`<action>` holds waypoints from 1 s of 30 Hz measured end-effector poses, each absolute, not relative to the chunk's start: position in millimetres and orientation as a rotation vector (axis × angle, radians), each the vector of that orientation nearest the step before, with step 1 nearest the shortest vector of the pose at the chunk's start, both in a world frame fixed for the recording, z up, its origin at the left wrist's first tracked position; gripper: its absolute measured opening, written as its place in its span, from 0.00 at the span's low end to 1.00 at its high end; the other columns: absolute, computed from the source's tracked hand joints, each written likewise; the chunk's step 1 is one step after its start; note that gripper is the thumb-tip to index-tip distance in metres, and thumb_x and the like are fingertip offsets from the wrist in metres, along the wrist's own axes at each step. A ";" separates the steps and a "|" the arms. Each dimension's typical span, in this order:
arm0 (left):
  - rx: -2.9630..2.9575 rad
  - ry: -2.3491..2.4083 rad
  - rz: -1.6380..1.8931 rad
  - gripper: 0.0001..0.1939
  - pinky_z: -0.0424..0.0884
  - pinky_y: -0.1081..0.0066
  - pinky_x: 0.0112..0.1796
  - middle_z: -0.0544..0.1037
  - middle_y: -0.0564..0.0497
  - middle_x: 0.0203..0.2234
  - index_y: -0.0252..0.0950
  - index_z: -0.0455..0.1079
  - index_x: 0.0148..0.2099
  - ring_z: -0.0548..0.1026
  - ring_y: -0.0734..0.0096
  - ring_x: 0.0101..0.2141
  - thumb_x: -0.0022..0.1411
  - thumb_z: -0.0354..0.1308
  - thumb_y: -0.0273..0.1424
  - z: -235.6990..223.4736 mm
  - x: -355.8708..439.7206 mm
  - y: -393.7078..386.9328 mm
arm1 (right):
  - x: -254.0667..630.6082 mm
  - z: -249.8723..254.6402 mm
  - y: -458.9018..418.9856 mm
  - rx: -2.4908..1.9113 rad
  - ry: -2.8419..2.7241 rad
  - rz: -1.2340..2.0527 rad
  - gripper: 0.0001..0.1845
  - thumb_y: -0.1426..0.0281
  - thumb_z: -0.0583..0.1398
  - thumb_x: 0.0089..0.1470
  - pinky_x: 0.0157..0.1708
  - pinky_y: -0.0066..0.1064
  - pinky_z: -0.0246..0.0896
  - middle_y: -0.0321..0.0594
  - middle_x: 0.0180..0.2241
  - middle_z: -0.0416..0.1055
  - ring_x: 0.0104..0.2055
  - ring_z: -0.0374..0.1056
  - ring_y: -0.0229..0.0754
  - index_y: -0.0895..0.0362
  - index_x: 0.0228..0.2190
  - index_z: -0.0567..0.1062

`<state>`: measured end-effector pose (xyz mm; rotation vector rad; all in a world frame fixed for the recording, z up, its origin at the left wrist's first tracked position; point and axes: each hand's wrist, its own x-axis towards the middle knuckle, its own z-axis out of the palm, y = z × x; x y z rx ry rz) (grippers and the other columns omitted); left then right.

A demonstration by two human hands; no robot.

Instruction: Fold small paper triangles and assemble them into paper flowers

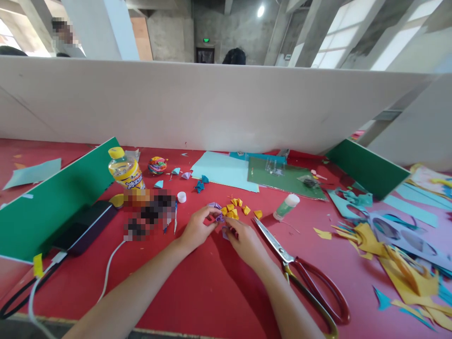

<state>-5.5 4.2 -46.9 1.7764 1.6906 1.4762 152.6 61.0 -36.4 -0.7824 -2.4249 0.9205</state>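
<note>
My left hand (197, 229) and my right hand (243, 240) meet over the red table (212, 282), both pinching a small purple folded paper piece (219, 218). Just beyond my fingers lies a cluster of small yellow folded paper pieces (235, 208) with one more purple piece (214, 205). Large red-handled scissors (303, 273) lie shut just right of my right wrist, blades pointing toward the cluster. A glue stick (286, 207) lies on its side beyond the scissors, its white cap (181, 197) apart to the left.
A yellow-capped bottle (125, 170), a ball of rubber bands (157, 165) and blue folded pieces (200, 183) sit at back left. Green dividers (52, 202) (367, 167) flank the workspace. Light blue paper (222, 170) and a green mat (282, 178) lie behind. Paper scraps (399, 263) pile right. A dark device with cables (84, 226) lies left.
</note>
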 end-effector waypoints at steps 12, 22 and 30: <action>1.675 1.736 1.498 0.08 0.71 0.73 0.31 0.75 0.50 0.29 0.34 0.66 0.36 0.73 0.73 0.29 0.51 0.59 0.29 -44.8 -1.8 3.6 | 154.1 -34.6 61.1 -0.783 -2.413 0.905 0.19 0.74 0.50 0.53 0.31 0.32 0.60 0.44 0.40 0.71 0.38 0.68 0.46 0.54 0.48 0.65; 1.644 1.763 1.512 0.06 0.70 0.75 0.29 0.75 0.50 0.29 0.35 0.66 0.35 0.73 0.74 0.28 0.52 0.57 0.28 -42.3 -0.8 2.6 | 154.6 -31.2 59.7 -0.812 -2.384 0.965 0.20 0.72 0.50 0.53 0.29 0.30 0.59 0.40 0.34 0.71 0.31 0.67 0.42 0.53 0.49 0.61; 1.740 1.753 1.499 0.03 0.68 0.78 0.27 0.73 0.51 0.28 0.34 0.66 0.30 0.72 0.74 0.28 0.51 0.57 0.26 -45.6 -3.9 3.9 | 153.4 -29.8 59.3 -0.771 -2.359 1.022 0.18 0.74 0.51 0.52 0.29 0.29 0.58 0.40 0.32 0.71 0.32 0.67 0.42 0.55 0.46 0.63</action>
